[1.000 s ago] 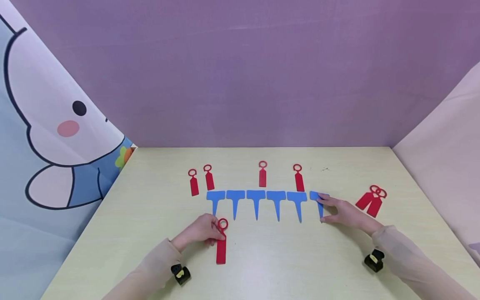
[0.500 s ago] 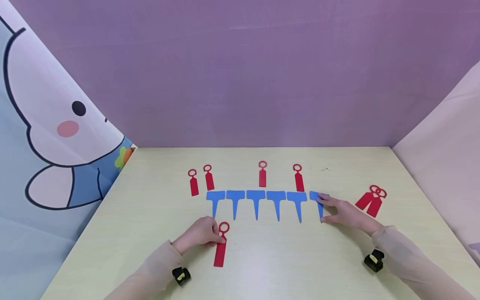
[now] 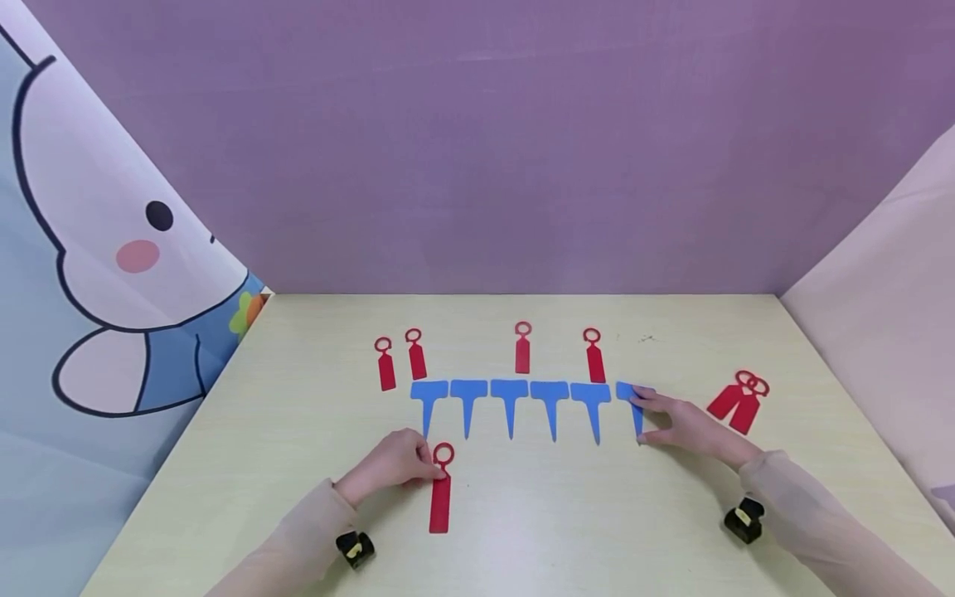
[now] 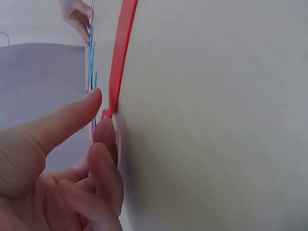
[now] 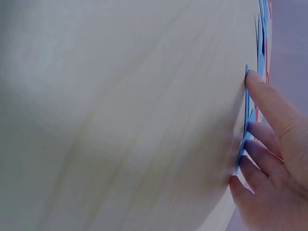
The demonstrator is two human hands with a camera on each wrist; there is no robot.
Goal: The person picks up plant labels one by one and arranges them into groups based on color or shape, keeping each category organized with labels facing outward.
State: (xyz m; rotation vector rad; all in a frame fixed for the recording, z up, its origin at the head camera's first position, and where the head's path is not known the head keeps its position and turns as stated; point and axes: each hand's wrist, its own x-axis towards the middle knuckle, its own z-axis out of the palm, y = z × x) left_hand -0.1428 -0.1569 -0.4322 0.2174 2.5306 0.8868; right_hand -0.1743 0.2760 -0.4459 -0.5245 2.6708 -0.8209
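Observation:
In the head view, my left hand pinches a red hang tag by its narrow neck. The tag's ring points away from me. Seen from the left wrist, thumb and forefinger stand close around the neck, the other fingers folded in. My right hand rests with spread fingers on a blue T-shaped plant label, the last at the right of the row. One digit lies on its broad head and another by its pointed end; part of the label is covered.
Several blue plant labels lie side by side, points toward me. Beyond them are red tags, with two more at the far left. Two crossed red tags lie right of my right hand. Fabric walls border the table.
The left hand has moved slightly nearer to me with the red tag, which tilted and then straightened. The right hand has stayed in place on the blue label.

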